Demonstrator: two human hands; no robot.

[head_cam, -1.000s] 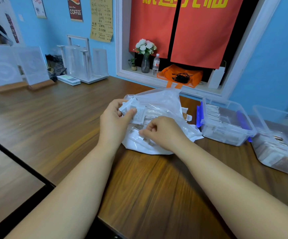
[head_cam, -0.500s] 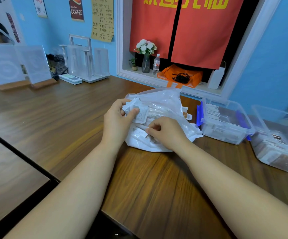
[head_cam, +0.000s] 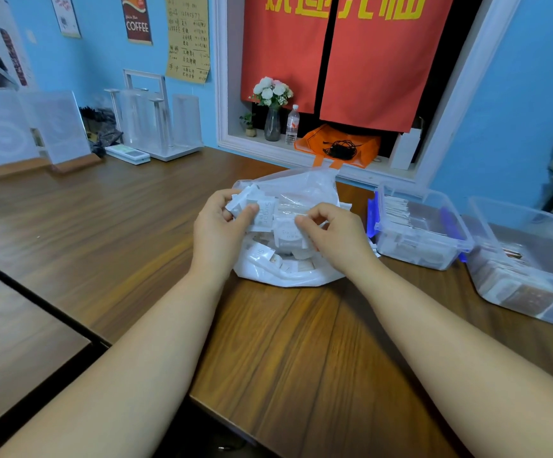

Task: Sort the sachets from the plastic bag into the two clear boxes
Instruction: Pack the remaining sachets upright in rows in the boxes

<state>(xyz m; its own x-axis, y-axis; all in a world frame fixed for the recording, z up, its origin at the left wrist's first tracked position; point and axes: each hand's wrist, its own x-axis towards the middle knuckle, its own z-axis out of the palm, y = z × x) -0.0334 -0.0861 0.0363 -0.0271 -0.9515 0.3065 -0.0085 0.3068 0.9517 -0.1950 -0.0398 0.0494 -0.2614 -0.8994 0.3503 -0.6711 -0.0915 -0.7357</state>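
Pinching one more white sachet [head_cam: 290, 234] out of the plastic bag [head_cam: 288, 276].

Pinches that flat paper packet in the right grip [head_cam: 338, 236], raised from low in the bag a second ago to just beside the left grip [head_cam: 217, 233], itself curled round a fanned bundle of printed white sachets [head_cam: 258, 209] above the crinkled, translucent bag on the wood-grain bench [head_cam: 285, 342]. Suggests gathering a white batch before any drop. Leaves the nearer clear box [head_cam: 417, 256], holding pale sachets, and the farther clear box [head_cam: 533, 292], holding brown squares, untouched to the right of the bag.
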